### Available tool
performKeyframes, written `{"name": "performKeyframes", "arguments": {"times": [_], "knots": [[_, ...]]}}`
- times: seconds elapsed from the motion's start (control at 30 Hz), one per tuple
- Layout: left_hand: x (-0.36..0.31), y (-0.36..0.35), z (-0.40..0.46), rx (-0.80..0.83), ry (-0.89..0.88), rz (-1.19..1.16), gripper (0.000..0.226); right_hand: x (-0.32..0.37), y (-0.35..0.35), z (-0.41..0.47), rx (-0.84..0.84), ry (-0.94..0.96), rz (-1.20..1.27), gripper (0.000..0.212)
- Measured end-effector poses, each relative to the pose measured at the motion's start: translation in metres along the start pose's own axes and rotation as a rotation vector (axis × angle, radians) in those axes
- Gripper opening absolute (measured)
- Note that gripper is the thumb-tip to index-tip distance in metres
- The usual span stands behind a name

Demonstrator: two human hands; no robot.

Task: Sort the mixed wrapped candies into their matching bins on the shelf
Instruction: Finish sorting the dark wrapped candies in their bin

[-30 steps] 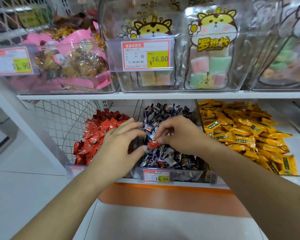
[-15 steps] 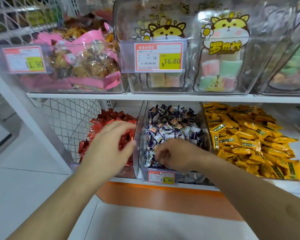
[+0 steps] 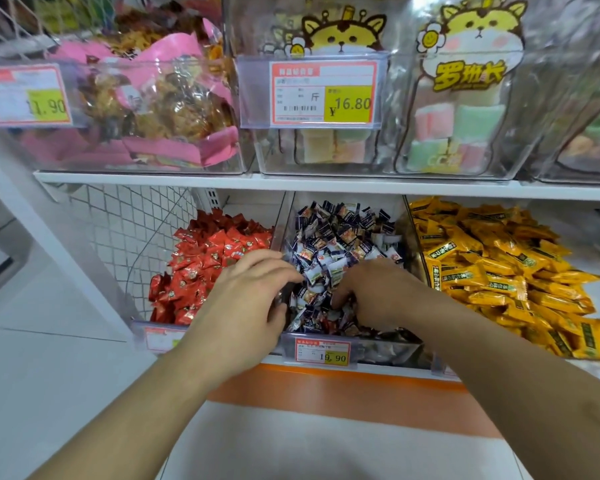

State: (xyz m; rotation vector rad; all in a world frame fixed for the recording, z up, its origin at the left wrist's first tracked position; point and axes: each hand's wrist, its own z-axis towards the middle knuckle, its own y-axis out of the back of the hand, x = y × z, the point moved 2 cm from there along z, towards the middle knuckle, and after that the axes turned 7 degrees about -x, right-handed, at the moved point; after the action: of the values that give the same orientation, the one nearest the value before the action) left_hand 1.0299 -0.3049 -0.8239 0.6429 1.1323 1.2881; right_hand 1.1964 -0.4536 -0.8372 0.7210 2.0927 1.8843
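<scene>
Since half a second ago the left hand (image 3: pixel 246 306) has swung from over the red candies (image 3: pixel 208 261) to the divider between the red bin and the middle bin (image 3: pixel 388 355), and the right hand (image 3: pixel 378 292) has shifted a little deeper into the blue-and-white candies (image 3: pixel 340 251); the red candy pinched a second ago is no longer in sight.

Nearest, both forearms reach up from the bottom corners. The left hand lies palm down at the front left corner of the middle bin, its fingers (image 3: pixel 278 268) curled loosely together with the tips touching the blue-and-white wrappers; whether they grip anything cannot be told. The right hand sits just beside it, toward the front of the same bin, fingers (image 3: pixel 340 299) bent down into the pile; their tips are buried, so what they hold, if anything, cannot be told.

A price tag (image 3: pixel 323 353) reading 19,90 is clipped to the front edge of the middle bin. The red candies fill the bin on the left, the yellow candies (image 3: pixel 499 271) the bin on the right, all on the lower shelf.

Farther up, the upper shelf (image 3: pixel 326 185) carries clear bins with pink-wrapped snacks (image 3: pixel 153 109) at the left and pastel cubes behind a cartoon cat label (image 3: pixel 471 39).
</scene>
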Motion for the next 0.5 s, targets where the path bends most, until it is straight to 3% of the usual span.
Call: {"name": "performKeyframes", "arguments": {"times": [0.2, 0.5], "knots": [[0.001, -0.004, 0.0, -0.003, 0.016, -0.023, 0.049, -0.004, -0.019, 0.013, -0.055, -0.017, 0.091, 0.012], [-0.003, -0.006, 0.0, -0.011, 0.035, -0.029, 0.047, 0.008, -0.032, 0.014, -0.113, -0.093, 0.053, 0.013]]}}
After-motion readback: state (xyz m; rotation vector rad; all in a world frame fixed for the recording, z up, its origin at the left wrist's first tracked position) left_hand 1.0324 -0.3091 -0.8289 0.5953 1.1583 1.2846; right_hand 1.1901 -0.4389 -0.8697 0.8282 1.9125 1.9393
